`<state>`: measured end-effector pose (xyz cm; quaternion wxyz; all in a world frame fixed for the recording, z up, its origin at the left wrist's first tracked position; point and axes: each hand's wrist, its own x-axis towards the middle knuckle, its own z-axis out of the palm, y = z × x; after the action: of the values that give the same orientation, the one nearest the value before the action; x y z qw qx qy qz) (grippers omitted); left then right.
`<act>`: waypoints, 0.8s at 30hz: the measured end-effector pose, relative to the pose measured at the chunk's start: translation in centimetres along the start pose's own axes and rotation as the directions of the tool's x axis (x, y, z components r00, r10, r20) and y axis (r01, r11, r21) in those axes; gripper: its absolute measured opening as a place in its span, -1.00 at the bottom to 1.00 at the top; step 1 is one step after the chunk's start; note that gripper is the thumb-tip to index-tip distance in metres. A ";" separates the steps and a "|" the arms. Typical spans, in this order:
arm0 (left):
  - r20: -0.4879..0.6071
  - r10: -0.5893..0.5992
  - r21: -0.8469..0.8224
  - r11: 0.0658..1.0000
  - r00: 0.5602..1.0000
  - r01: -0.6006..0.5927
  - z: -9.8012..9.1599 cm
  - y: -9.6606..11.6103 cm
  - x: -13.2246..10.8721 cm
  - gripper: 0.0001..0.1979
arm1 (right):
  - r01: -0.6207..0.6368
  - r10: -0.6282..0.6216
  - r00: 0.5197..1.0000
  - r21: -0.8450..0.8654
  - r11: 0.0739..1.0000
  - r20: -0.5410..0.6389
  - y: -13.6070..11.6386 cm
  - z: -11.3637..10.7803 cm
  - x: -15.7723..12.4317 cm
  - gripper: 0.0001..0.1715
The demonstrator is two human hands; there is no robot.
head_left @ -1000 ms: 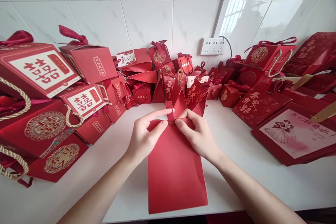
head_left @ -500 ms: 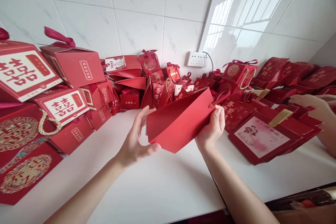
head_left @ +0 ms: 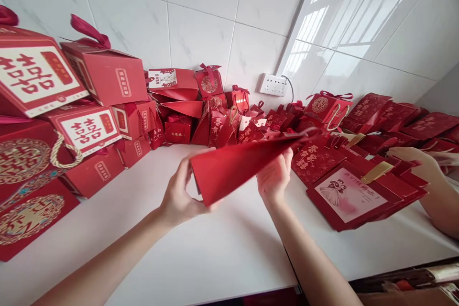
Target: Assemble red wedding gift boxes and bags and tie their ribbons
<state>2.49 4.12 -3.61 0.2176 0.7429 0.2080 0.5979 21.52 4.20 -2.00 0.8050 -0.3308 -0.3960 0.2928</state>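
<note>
I hold a plain red paper bag flattened and lifted off the white counter, its long side tilted up toward the right. My left hand grips its lower left end, fingers curled round the edge. My right hand is behind and under the bag's right part, fingers partly hidden by the paper. A thin ribbon handle shows at the bag's upper right tip.
Stacked red gift boxes with rope handles fill the left. Small red boxes and bags line the tiled wall by a socket. Flat red bags lie at right, where another person's hand rests on them.
The bag went from lying flat on the counter to being lifted and turned sideways. Since half a second ago it has flattened and tilted further, and my view shifted right.
</note>
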 end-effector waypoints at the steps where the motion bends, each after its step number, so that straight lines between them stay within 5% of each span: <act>1: -0.037 -0.108 -0.046 0.993 0.993 0.106 0.0 0.2 0.1 -0.35 | -0.023 0.025 0.997 -0.029 0.999 0.068 0.1 0.0 -0.2 -0.56; 5: -0.070 -0.339 -0.279 0.909 0.938 0.308 -0.1 0.6 1.0 -0.43 | -0.169 0.202 0.935 -0.137 0.976 0.293 0.5 0.2 -0.9 -0.48; 11: 0.021 -0.398 -0.390 0.841 0.917 0.374 0.0 0.8 1.2 -0.46 | -0.613 0.620 0.752 -0.105 0.783 0.224 0.1 0.9 -1.5 -0.48; 16: -0.037 -0.405 -0.407 0.841 0.914 0.356 0.2 1.2 1.1 -0.22 | -0.705 0.685 0.661 -0.057 0.707 0.307 -0.1 1.3 -2.2 -0.45; 19: -0.033 -0.402 -0.383 0.851 0.915 0.360 0.1 1.1 1.1 -0.21 | -0.667 0.664 0.686 -0.108 0.738 0.297 0.1 1.4 -2.4 -0.42; 21: -0.041 -0.390 -0.386 0.856 0.920 0.345 -0.1 0.6 1.0 -0.24 | -0.551 0.574 0.783 -0.160 0.819 0.239 0.2 1.3 -2.4 -0.44; 24: -0.166 -0.362 -0.355 0.890 0.917 0.287 -0.6 -0.6 0.9 -0.35 | -0.118 0.190 0.952 -0.286 0.951 0.239 0.3 0.7 -2.2 -0.56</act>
<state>2.06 5.17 -3.15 0.4086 0.5778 0.2523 0.6599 19.77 2.95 -2.89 0.6675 -0.4248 -0.5082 0.3401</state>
